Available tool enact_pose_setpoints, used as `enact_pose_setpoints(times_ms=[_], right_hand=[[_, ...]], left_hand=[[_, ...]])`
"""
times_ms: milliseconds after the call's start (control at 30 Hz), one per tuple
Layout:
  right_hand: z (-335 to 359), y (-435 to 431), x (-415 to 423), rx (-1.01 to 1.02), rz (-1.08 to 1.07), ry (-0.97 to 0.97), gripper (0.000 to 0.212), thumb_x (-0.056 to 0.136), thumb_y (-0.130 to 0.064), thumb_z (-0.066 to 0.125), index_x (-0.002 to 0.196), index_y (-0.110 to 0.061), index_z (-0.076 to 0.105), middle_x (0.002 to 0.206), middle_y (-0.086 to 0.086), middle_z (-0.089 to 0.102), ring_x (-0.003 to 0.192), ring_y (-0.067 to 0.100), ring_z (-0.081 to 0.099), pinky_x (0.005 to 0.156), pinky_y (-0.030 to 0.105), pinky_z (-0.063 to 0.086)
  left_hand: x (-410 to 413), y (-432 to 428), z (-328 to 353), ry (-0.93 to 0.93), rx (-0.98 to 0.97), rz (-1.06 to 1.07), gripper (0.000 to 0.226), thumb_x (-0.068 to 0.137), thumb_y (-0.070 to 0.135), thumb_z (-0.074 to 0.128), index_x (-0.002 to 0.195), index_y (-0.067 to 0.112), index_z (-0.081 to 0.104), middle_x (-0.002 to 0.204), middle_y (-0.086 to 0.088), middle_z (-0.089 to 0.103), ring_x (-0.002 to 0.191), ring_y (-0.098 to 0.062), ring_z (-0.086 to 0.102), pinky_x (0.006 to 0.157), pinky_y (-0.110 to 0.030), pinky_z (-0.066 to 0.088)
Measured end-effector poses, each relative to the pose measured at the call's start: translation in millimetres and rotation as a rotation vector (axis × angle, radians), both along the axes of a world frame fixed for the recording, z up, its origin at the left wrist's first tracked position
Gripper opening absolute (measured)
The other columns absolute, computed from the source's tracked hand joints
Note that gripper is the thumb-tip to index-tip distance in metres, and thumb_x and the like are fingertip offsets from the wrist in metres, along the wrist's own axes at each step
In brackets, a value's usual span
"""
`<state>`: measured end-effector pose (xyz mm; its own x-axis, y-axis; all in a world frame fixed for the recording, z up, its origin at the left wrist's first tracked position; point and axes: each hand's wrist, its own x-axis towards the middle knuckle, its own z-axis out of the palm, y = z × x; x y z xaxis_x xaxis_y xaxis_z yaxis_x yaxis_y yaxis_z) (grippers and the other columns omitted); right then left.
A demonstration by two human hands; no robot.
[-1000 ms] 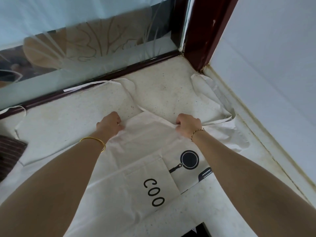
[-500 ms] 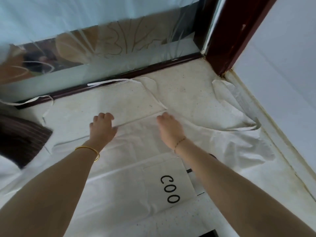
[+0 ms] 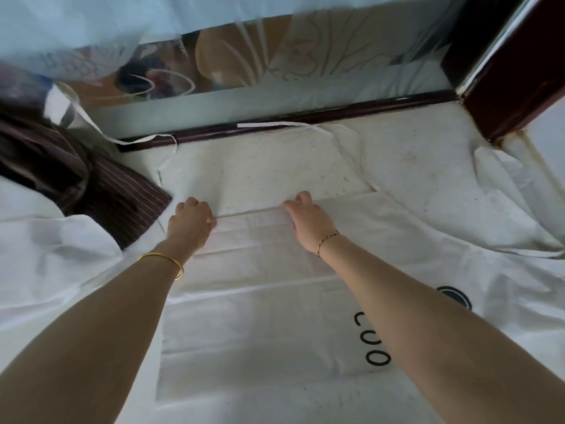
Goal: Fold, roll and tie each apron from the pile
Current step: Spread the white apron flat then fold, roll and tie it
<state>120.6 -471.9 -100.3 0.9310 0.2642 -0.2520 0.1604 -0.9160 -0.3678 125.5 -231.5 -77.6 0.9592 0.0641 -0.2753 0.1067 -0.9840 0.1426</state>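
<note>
Nearest to you, the white apron (image 3: 260, 301) lay spread flat on the speckled floor (image 3: 412, 157), with your 2 forearms stretched out over it. Black printed letters showed on the panel by your right forearm: a partly cut-off "C", then 2 clear "O"s, reading roughly "COO"; the rest of the word was hidden. Just beyond it, at the right, part of a black ring graphic (image 3: 455, 296) peeked out from behind your arm. No brand name could be read anywhere.

Further out, your left hand (image 3: 189, 223) and right hand (image 3: 308, 223) sat side by side on the far folded edge of the apron. Your left hand's fingers curled over that edge and seemed to pinch it. Your right hand gripped the same edge, thumb and fingers closed on the cloth. A thin white tape ran taut between the 2 hands along the fold.

By my reading you were at the folding stage of this apron: 1 side panel was already laid over the middle, while the right side still lay loose and rumpled toward the wall. Rolling and tying were not yet begun, since the apron strap (image 3: 275, 125) lay slack on the floor.

Beyond your left hand, a brown striped cloth (image 3: 101, 191) and more white fabric (image 3: 46, 240) were heaped, which I take to be the pile still waiting. Farthest off stood the frosted glass door (image 3: 275, 71) with its dark frame (image 3: 504, 96).
</note>
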Motion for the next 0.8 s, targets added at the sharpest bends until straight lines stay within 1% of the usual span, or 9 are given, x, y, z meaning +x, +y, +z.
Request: enact_pose_setpoints(times_ms=[133,233,367,433,500,600,700,767,800], right_hand=[[-2,0,7,0.052,-0.028,0.028,0.042,0.086,-0.001,0.047,0.125,-0.018,0.047,0.125,0.009,0.032,0.089,0.029,0.056,0.078,0.038,0.052],[-3,-1,7,0.065,-0.056,0.023,0.039,0.088,-0.005,0.048,0.124,-0.019,0.048,0.126,0.008,0.032,0.090,0.027,0.054,0.077,0.035,0.051],[-4,-2,5,0.105,-0.077,0.009,0.037,0.089,-0.006,0.049,0.123,-0.020,0.049,0.125,0.005,0.034,0.087,0.022,0.051,0.075,0.034,0.052],[-4,-3,5,0.111,-0.073,0.008,0.037,0.090,-0.006,0.050,0.124,-0.021,0.049,0.125,0.004,0.034,0.084,0.019,0.050,0.074,0.033,0.052],[-3,-4,5,0.113,-0.069,0.012,0.037,0.091,-0.007,0.050,0.125,-0.021,0.049,0.126,0.003,0.034,0.082,0.016,0.049,0.071,0.031,0.051],[-1,-4,4,0.106,-0.079,0.008,0.036,0.092,-0.010,0.049,0.126,-0.022,0.049,0.127,0.003,0.034,0.084,0.017,0.051,0.070,0.031,0.051],[-2,-1,3,0.101,-0.089,0.001,0.037,0.092,-0.010,0.049,0.128,-0.022,0.049,0.129,0.005,0.035,0.090,0.019,0.054,0.073,0.032,0.052],[-1,-2,2,0.127,-0.087,0.021,0.042,0.092,-0.008,0.049,0.132,-0.021,0.046,0.132,0.006,0.034,0.098,0.021,0.053,0.078,0.029,0.049],[2,-3,1,0.152,-0.072,0.035,0.046,0.093,-0.006,0.049,0.136,-0.020,0.043,0.135,0.007,0.033,0.103,0.021,0.052,0.082,0.027,0.047]], left_hand=[[10,6,1,0.048,-0.066,0.007,0.002,0.089,0.014,0.061,0.090,0.015,0.060,0.103,-0.008,0.052,0.105,-0.030,0.048,0.088,-0.043,0.044],[16,9,1,0.071,-0.067,-0.021,0.012,0.088,0.014,0.063,0.079,0.020,0.056,0.097,-0.004,0.052,0.102,-0.028,0.051,0.088,-0.044,0.046],[22,14,1,0.104,-0.076,-0.051,0.014,0.087,0.016,0.064,0.077,0.021,0.056,0.094,-0.003,0.053,0.098,-0.028,0.052,0.088,-0.044,0.047],[23,15,0,0.105,-0.078,-0.065,0.011,0.087,0.016,0.063,0.079,0.019,0.058,0.096,-0.005,0.055,0.097,-0.028,0.053,0.087,-0.044,0.047],[24,17,-1,0.096,-0.064,-0.073,0.003,0.089,0.017,0.061,0.086,0.015,0.060,0.101,-0.008,0.056,0.099,-0.028,0.052,0.087,-0.044,0.046],[25,14,-4,0.080,-0.029,-0.064,0.007,0.091,0.016,0.057,0.094,0.012,0.062,0.104,-0.009,0.057,0.101,-0.028,0.052,0.086,-0.041,0.045],[20,6,-2,0.039,0.087,-0.069,0.011,0.093,0.017,0.054,0.102,0.012,0.058,0.106,-0.008,0.055,0.103,-0.028,0.050,0.087,-0.040,0.043],[12,-4,1,-0.064,0.188,-0.126,0.014,0.092,0.013,0.054,0.105,0.010,0.054,0.105,-0.009,0.054,0.100,-0.027,0.050,0.086,-0.039,0.043],[6,-12,2,-0.108,0.167,-0.154,0.015,0.090,0.008,0.053,0.106,0.009,0.052,0.106,-0.010,0.053,0.098,-0.028,0.051,0.085,-0.039,0.044]])
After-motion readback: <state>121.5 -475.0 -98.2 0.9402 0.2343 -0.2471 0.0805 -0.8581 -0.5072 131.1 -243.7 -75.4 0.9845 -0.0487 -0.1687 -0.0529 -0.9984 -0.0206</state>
